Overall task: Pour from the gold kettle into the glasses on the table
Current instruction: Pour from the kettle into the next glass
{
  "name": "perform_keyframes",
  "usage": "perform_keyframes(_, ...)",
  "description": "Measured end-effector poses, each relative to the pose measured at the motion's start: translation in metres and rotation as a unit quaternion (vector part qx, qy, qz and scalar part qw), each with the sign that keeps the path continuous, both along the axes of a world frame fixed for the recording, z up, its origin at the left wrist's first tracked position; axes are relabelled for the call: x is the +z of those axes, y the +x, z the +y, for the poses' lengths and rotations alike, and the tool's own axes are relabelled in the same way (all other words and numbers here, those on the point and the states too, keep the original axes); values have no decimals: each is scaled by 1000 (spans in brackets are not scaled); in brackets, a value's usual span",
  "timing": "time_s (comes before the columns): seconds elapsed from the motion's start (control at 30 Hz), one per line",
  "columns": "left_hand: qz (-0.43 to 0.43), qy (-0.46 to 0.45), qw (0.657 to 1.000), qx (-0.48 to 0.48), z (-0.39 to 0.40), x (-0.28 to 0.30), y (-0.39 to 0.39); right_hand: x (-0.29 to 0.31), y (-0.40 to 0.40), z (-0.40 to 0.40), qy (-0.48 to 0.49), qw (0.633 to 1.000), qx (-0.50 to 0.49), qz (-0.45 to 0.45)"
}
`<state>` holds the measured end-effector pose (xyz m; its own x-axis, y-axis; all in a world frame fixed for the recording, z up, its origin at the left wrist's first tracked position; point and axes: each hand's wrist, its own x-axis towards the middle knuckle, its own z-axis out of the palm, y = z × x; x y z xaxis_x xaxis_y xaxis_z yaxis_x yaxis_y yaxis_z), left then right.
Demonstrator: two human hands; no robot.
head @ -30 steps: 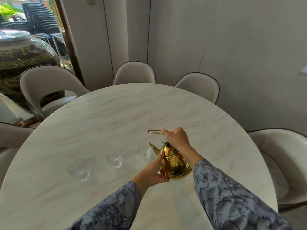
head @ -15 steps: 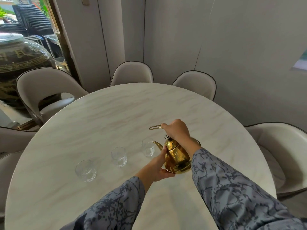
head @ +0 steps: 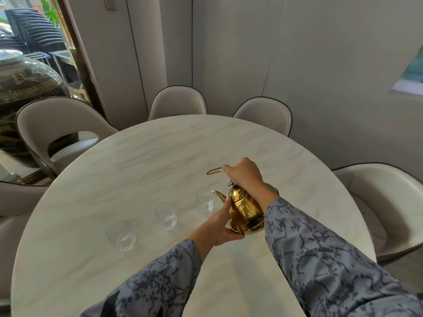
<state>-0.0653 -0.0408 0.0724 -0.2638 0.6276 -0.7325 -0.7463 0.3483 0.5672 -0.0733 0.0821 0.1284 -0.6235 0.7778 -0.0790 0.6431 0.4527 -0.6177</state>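
Gold metal is seen at the centre of the work: the gold kettle (head: 246, 209) is held by both hands above the marble table (head: 142, 161), tipped slightly so that its spout points away from the left fingertips toward the nearest glass (head: 205, 201). The spout tip lies at that glass's rim, but no stream can be made out, and whether liquid has yet entered it cannot be told. The middle glass (head: 166, 215) and the far-left glass (head: 121, 235), set in a row well beyond the left hand's reach of the kettle, look empty. By this showing the task is judged to be at its start: the first pour is being set up or just begun, and two glasses are left.

The right hand (head: 243, 172) is closed over the kettle's looped handle (head: 214, 171), knuckles up, with the wrist bent down above the lid; a short length of the loop projects past the fingers. The left hand (head: 220, 226) is cupped against the kettle's lower body, palm under the base edge, fingers extended upward along the side nearest the spout, pressing rather than clenched. Both forearms, in patterned grey sleeves (head: 320, 259), are reached forward from the near table edge.
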Motion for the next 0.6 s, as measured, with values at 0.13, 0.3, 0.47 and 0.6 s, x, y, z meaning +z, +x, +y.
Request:
perform_keyframes(0.13,4,5,1000,0,0,3,0,4,-1,-1,5,1000,-6,-6)
perform_keyframes(0.3,2,4,1000,-16,-1,6,0,11,1,-3,13,1000,-10,-12)
perform_keyframes(0.47,-2,0,1000,-21,-1,9,0,18,4,-5,17,1000,-14,-11)
perform_keyframes(0.6,-4,-3,1000,-21,0,12,0,23,5,-7,25,999,-18,-12)
